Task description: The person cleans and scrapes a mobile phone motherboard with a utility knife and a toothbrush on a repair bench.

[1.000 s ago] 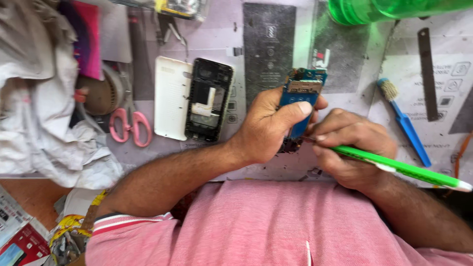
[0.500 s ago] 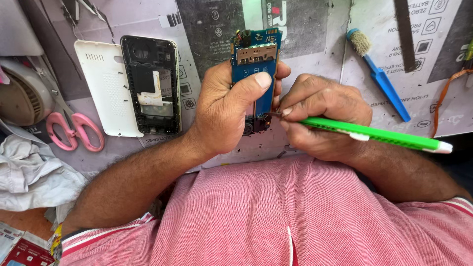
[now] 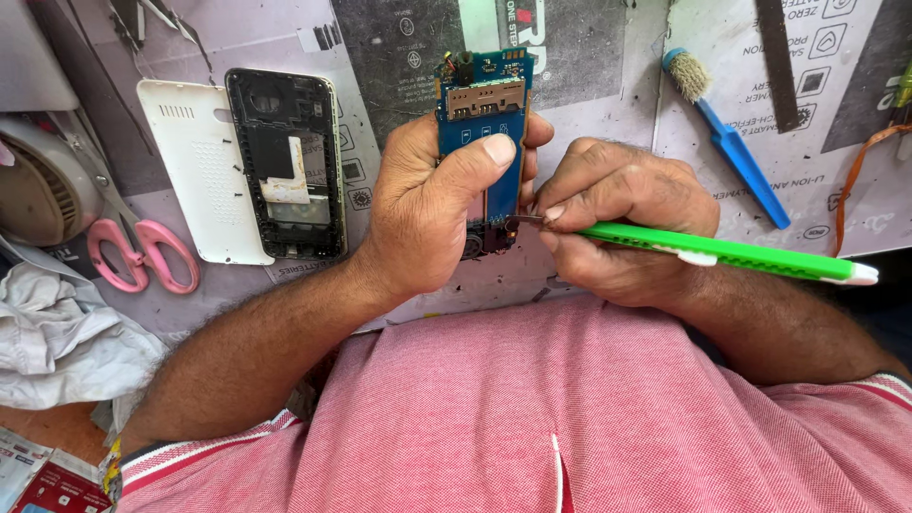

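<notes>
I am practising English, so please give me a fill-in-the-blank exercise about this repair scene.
1. The left hand holds a ____ circuit board.
2. The right hand grips a ____ tool.
3. The scissors have ____ handles.
4. The brush has a ____ handle.

Missing words: blue; green; pink; blue

Circuit board (image 3: 483,133) upright in left hand (image 3: 432,214) at centre of tabletop (image 3: 608,104), tool (image 3: 722,252) in right hand (image 3: 617,228) touching board's lower edge, phone frame (image 3: 285,161) and back cover (image 3: 195,180) side by side left, scissors (image 3: 142,252) farther left, cloth (image 3: 66,332) below them, brush (image 3: 727,133) right.
</notes>
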